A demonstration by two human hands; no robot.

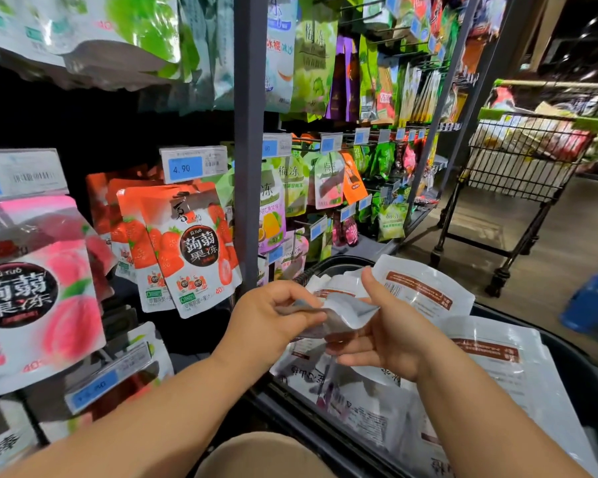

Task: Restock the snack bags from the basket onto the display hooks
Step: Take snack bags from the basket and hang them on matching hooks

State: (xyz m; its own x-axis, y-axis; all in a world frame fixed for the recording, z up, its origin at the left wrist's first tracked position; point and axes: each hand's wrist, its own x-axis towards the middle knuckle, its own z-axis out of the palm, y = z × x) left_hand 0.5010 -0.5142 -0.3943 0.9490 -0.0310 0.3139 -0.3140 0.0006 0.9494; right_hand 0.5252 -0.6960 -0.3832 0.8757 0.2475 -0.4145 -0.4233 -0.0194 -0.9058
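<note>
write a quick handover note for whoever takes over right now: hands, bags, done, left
Left hand: pinches one white snack bag above the basket.
Right hand: holds the same bag's other side.
More white bags lie in the basket.
Done: this bag is out of the basket, not yet hung.
Left: hang it on the display rack, then the others.

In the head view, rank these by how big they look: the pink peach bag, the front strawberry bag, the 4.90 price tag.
1. pink peach bag, largest, though it hangs nearest the camera, which inflates it.
2. front strawberry bag.
3. 4.90 price tag, smallest.
</note>
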